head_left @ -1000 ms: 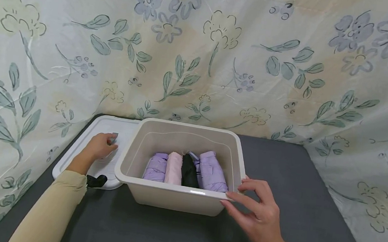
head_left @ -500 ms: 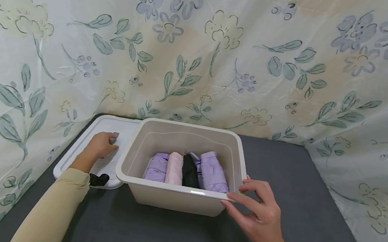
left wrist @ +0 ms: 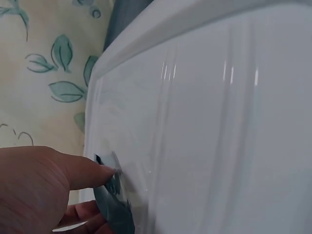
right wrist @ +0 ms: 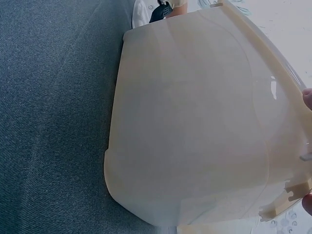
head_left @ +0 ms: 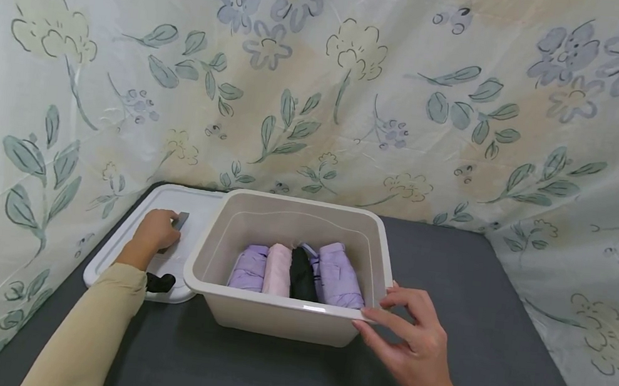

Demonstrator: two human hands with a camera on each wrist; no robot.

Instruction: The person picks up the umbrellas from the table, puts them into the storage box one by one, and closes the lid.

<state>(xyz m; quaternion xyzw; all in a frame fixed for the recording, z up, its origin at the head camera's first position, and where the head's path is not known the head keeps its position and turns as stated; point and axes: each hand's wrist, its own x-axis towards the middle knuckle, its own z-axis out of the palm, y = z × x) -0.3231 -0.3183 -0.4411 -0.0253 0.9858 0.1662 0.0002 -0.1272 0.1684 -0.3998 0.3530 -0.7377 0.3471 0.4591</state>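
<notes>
My left hand point(head_left: 155, 232) is over the white lid point(head_left: 131, 240) at the left. It pinches a small grey, shiny packet point(head_left: 181, 220). In the left wrist view the thumb presses on the packet point(left wrist: 114, 204), with fingers curled below it, close to the lid's ridged surface point(left wrist: 195, 122). My right hand point(head_left: 414, 333) grips the rim of a beige storage bin point(head_left: 279, 316) at its front right corner. Inside the bin stand rolled clothes: a purple roll point(head_left: 249, 267), a pink roll point(head_left: 278, 269), a black roll point(head_left: 303, 274) and a larger lilac roll point(head_left: 340, 275).
A dark grey cloth point(head_left: 449, 264) covers the table under the bin and lid. Floral curtains point(head_left: 320, 93) hang behind and at both sides. The right wrist view shows the bin's outer wall point(right wrist: 190, 122) standing on the cloth. A black band point(head_left: 160, 282) is at the left wrist.
The left hand has shifted slightly left, and more of the grey packet shows past its fingers. The right hand stays on the bin's corner; the bin and clothes have not moved.
</notes>
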